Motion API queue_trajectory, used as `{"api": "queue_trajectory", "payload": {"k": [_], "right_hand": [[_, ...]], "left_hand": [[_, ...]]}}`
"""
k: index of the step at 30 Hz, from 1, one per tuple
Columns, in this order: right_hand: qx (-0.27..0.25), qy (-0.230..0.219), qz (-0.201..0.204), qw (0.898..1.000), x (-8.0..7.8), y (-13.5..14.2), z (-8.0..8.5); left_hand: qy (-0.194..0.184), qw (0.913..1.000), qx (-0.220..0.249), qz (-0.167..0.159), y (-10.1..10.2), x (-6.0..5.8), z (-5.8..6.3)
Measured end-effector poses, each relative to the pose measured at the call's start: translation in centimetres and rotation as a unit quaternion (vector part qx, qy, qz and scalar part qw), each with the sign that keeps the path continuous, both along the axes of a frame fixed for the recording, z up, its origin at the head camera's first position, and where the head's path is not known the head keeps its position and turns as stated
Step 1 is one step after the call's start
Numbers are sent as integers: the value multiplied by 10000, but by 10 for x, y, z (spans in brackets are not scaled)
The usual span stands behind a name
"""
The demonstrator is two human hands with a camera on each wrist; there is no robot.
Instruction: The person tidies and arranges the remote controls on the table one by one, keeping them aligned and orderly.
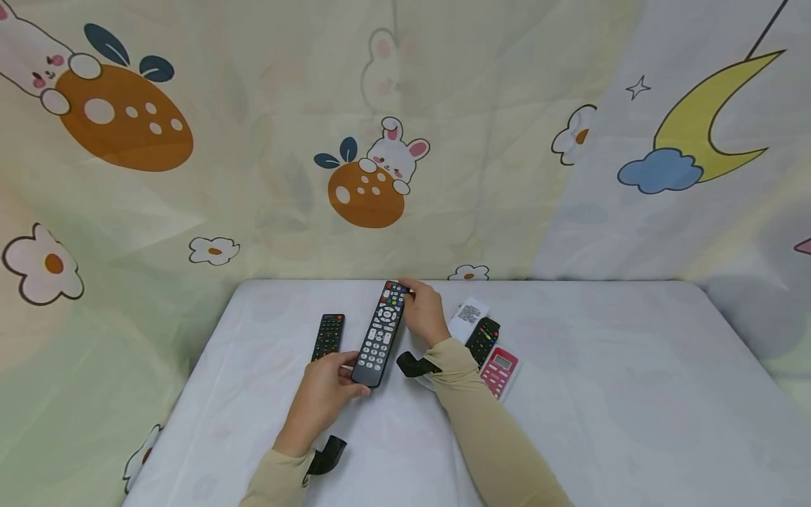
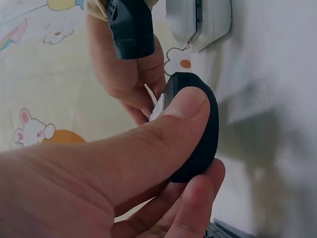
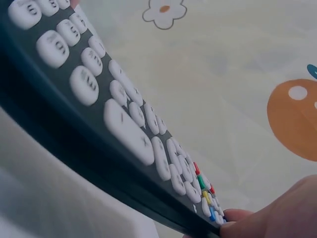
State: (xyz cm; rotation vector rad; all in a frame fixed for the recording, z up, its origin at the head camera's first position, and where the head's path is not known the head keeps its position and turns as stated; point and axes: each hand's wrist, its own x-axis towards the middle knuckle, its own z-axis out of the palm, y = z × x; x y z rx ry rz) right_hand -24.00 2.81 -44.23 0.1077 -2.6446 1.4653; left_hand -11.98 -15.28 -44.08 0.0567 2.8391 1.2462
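A long dark remote control [image 1: 381, 334] with white buttons and a few coloured ones is held up over the table, its button face towards the head camera. My left hand [image 1: 322, 396] grips its lower end, with the thumb [image 2: 185, 104] on the end and fingers underneath in the left wrist view. At the far end, my right hand [image 1: 426, 313] pinches the top corner beside the coloured buttons. Left of it lies a smaller black remote [image 1: 329, 334], its lower part hidden behind my left hand.
Right of my right hand lie a white item with a QR code [image 1: 469, 315], a short black remote [image 1: 483, 339] and a red-faced calculator-like device [image 1: 500, 371], partly covered by the right sleeve. A white table [image 1: 633, 394] stands against a printed cloth backdrop [image 1: 494, 176].
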Motion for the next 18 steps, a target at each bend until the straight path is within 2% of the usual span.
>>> {"api": "queue_trajectory", "payload": {"k": [5, 18], "right_hand": [[-21, -149, 91, 9998, 0, -9, 0], [112, -470, 284, 9984, -4, -28, -2]], "left_hand": [[-56, 9996, -193, 207, -1, 2, -1], [-136, 9991, -51, 389, -5, 11, -2]]}}
